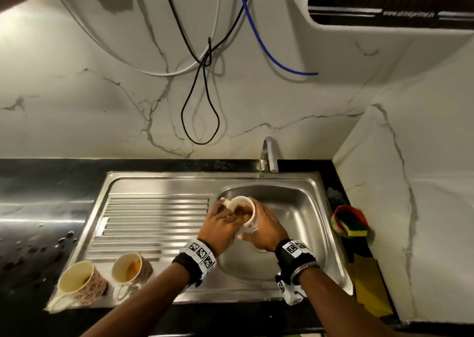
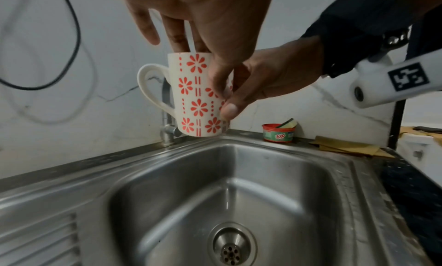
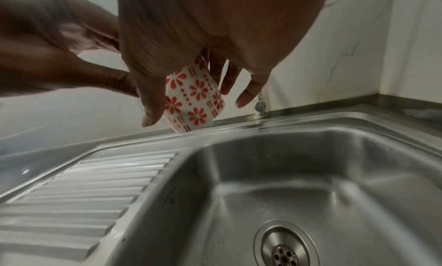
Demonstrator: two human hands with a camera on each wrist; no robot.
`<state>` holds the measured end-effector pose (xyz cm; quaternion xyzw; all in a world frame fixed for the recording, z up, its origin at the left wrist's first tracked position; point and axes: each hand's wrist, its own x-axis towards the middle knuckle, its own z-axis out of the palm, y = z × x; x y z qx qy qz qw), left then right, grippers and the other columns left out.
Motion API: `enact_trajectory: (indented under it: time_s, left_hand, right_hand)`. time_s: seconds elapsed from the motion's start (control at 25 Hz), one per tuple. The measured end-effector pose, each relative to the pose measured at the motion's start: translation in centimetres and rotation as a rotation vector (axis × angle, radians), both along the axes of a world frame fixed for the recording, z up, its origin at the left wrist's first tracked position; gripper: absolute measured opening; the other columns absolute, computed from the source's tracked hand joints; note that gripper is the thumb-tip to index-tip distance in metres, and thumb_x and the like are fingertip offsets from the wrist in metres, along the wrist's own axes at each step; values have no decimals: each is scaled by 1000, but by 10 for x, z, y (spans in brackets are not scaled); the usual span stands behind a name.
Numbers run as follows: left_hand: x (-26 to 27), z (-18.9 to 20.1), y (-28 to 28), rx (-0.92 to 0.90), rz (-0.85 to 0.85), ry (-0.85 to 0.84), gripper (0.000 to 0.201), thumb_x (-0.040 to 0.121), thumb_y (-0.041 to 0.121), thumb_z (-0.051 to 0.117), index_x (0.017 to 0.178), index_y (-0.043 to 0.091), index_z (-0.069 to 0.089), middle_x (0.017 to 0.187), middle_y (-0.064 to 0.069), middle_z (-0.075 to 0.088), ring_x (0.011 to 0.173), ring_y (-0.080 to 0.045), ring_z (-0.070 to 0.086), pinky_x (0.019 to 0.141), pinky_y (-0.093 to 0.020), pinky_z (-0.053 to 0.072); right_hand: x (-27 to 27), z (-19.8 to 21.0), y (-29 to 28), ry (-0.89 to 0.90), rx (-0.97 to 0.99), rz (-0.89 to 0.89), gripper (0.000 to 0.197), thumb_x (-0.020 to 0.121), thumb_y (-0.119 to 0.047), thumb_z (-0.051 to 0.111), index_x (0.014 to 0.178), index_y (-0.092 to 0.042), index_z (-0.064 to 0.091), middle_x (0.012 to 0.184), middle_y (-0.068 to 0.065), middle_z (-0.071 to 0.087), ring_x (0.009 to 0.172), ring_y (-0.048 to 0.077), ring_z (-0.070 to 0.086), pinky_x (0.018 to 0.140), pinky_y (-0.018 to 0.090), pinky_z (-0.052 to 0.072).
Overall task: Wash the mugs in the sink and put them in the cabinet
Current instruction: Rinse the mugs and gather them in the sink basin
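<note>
Over the left part of the sink (image 1: 331, 223) basin, the right hand (image 1: 266, 230) wraps the outside of a flowered mug (image 2: 198, 94), thumb pressed on its wall, while the left hand (image 1: 220, 223) has fingers dipped inside the rim and the thumb outside, pinching the wall. Brown liquid shows inside the mug, which is held clear of the basin floor. It looks like glazed ceramic: stiff, breakable, likely slick once wet, so the handle (image 2: 149, 86), now free, seems the safer hold for carrying. Behind the mug stands the tap (image 1: 269, 157), close enough to knock. Left of the sink basin lies the ribbed draining board (image 1: 154, 221), with two more mugs (image 1: 82, 282) at its near edge; otherwise it offers setting-down room. Right of the sink sits a soap tub (image 1: 348, 221) with a sponge.
</note>
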<state>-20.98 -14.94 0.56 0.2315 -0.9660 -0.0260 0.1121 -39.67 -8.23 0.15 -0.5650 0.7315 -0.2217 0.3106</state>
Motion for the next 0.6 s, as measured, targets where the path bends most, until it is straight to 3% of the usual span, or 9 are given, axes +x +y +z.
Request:
enact_trajectory:
  time_s: [0.12, 0.24, 0.36, 0.44, 0.52, 0.6]
  left_hand:
    - [-21, -7, -18, -4, -185, 132, 41, 73, 12, 70, 111, 27, 71, 99, 7, 74, 98, -20, 67, 111, -53, 42]
    - [-39, -29, -25, -12, -274, 206, 32, 84, 10, 63, 112, 21, 72, 95, 5, 71, 98, -21, 65, 112, -55, 40]
    - [-58, -41, -36, -8, -325, 193, 32, 89, 13, 64, 120, 19, 68, 111, 2, 70, 110, -21, 63, 112, -51, 40]
    - [-76, -33, -48, 93, -267, 210, 31, 97, 30, 59, 127, 23, 64, 127, 2, 65, 118, -20, 60, 109, -43, 43]
    - [-101, -18, -74, 198, -75, 218, 38, 101, 44, 49, 133, 26, 57, 137, 2, 59, 124, -20, 56, 106, -40, 44]
    - [-130, -6, -112, 250, 103, 229, 31, 99, 35, 48, 124, 21, 60, 129, -5, 61, 113, -27, 61, 94, -42, 49]
  right_hand:
    - [-9, 1, -1, -18, -80, -140, 90, 61, -49, 90, 138, -37, 45, 131, -14, 59, 121, 11, 55, 101, 32, 50]
    - [-23, -7, 3, -49, -56, -213, 86, 55, -55, 85, 132, -38, 50, 125, -16, 65, 111, 9, 63, 92, 32, 57]
    - [-42, -16, -3, -49, -24, -214, 77, 59, -53, 85, 127, -40, 51, 119, -16, 67, 106, 6, 66, 87, 29, 58]
    - [-61, -16, -12, -54, -33, -274, 66, 65, -52, 86, 121, -44, 53, 115, -20, 66, 102, -1, 64, 83, 19, 53]
    - [-79, -18, -21, -86, -17, -318, 62, 67, -42, 88, 116, -46, 51, 109, -22, 66, 97, -2, 64, 75, 10, 46]
    - [-93, -24, -31, -109, 17, -333, 63, 65, -31, 89, 113, -43, 50, 102, -19, 67, 93, 5, 65, 68, 9, 43]
